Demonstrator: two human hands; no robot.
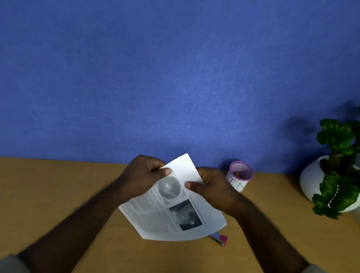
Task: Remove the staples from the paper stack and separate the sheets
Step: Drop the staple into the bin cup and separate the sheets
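A stack of printed paper sheets (174, 216) with grey pictures and text is held up above the wooden desk (33, 198), tilted with one corner pointing up. My left hand (145, 173) pinches its upper left edge, thumb on the front. My right hand (211, 189) grips the upper right edge, thumb on the page. No staple can be made out at this size. A pink and metal staple remover (221, 239) lies on the desk just under the stack's lower right corner, partly hidden.
A small white cup with a purple rim (239, 174) stands behind my right hand by the blue wall. A potted green plant in a white pot (341, 172) sits at the desk's right end.
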